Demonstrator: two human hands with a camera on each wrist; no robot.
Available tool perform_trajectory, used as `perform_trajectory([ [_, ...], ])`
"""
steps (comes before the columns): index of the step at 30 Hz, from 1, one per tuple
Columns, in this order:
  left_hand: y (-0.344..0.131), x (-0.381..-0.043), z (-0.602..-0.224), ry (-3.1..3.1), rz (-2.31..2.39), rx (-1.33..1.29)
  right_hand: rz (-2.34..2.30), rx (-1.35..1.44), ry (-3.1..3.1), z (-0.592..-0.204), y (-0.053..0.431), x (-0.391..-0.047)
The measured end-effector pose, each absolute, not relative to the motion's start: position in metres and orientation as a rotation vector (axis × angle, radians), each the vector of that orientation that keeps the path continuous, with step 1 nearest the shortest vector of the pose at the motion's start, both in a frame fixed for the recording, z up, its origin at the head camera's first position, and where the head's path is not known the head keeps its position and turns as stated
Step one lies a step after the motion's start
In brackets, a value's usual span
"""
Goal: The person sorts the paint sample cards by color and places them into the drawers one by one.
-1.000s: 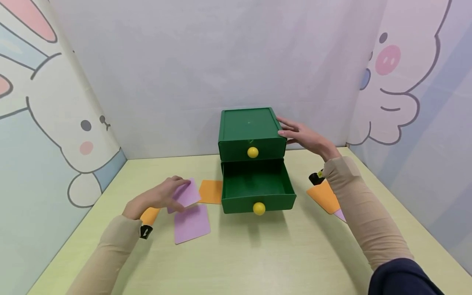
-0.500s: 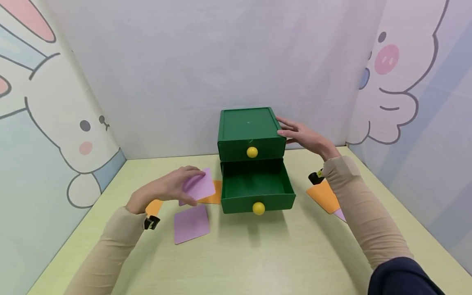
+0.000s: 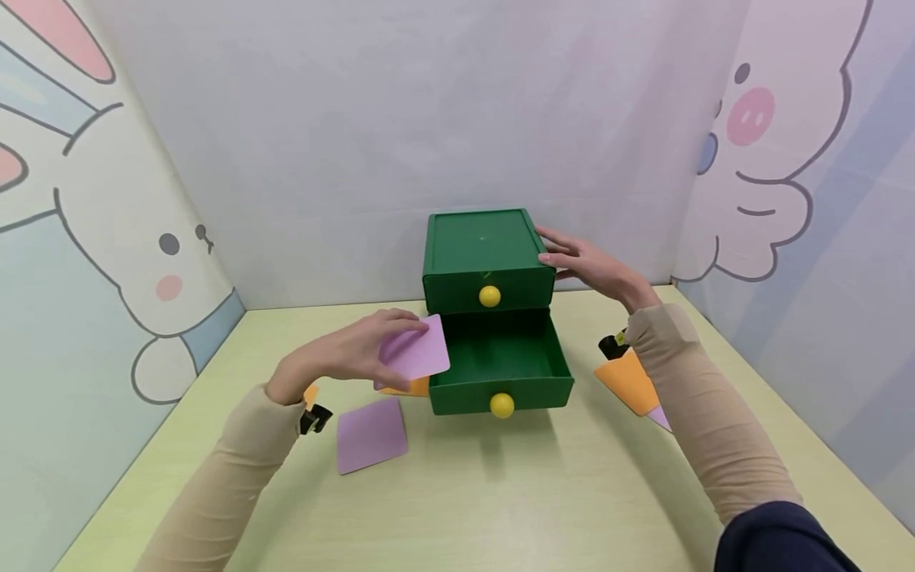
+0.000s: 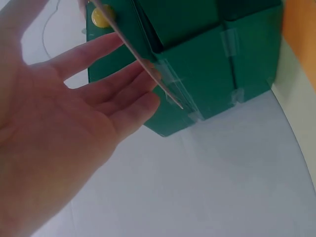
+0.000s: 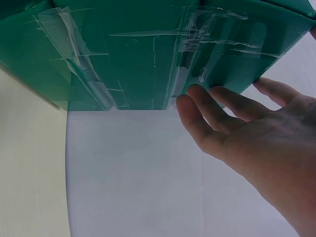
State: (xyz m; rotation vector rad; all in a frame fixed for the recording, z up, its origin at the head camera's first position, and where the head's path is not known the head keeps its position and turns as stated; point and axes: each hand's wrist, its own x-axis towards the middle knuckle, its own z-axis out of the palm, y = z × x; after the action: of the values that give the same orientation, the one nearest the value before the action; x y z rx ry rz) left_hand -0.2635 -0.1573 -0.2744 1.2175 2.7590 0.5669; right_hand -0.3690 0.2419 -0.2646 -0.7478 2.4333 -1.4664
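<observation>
In the head view my left hand [image 3: 350, 348] holds a purple square card [image 3: 423, 351] between thumb and fingers, at the left edge of an open green drawer [image 3: 465, 397]. Seen edge-on in the left wrist view, the card [image 4: 140, 60] lies against the fingertips. The drawer is the lower one of a green two-drawer box [image 3: 480, 242] with yellow knobs; its visible inside is bare. My right hand [image 3: 596, 268] touches the right side of the upper part with spread fingers. In the right wrist view, that hand [image 5: 261, 128] meets the taped green side wall [image 5: 138, 64].
Another purple card [image 3: 372, 437] lies on the pale table [image 3: 457, 508] left of the drawer. An orange card [image 3: 411, 388] is partly hidden behind the held card. More orange [image 3: 629, 381] and purple [image 3: 661, 416] cards lie beside the right forearm. White walls stand behind.
My left hand has carried the purple card up and to the right, from over the table to the drawer's left edge. The right hand and the box stay still.
</observation>
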Motion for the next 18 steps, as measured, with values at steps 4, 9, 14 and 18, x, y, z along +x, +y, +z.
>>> perform_trajectory([
  [4,-0.145,-0.263,-0.272,2.740,0.570,1.247,-1.460,-0.754,2.441,-0.265,0.242,-0.369],
  [9,-0.129,-0.265,-0.269,2.714,0.545,1.287,-1.447,-0.755,2.454,-0.265,0.243,-0.370],
  [14,-0.114,-0.268,-0.266,2.701,0.500,1.336,-1.455,-0.736,2.454,-0.265,0.243,-0.371],
  [18,-0.103,-0.270,-0.264,2.689,0.483,1.342,-1.455,-0.725,2.452,-0.266,0.243,-0.372],
])
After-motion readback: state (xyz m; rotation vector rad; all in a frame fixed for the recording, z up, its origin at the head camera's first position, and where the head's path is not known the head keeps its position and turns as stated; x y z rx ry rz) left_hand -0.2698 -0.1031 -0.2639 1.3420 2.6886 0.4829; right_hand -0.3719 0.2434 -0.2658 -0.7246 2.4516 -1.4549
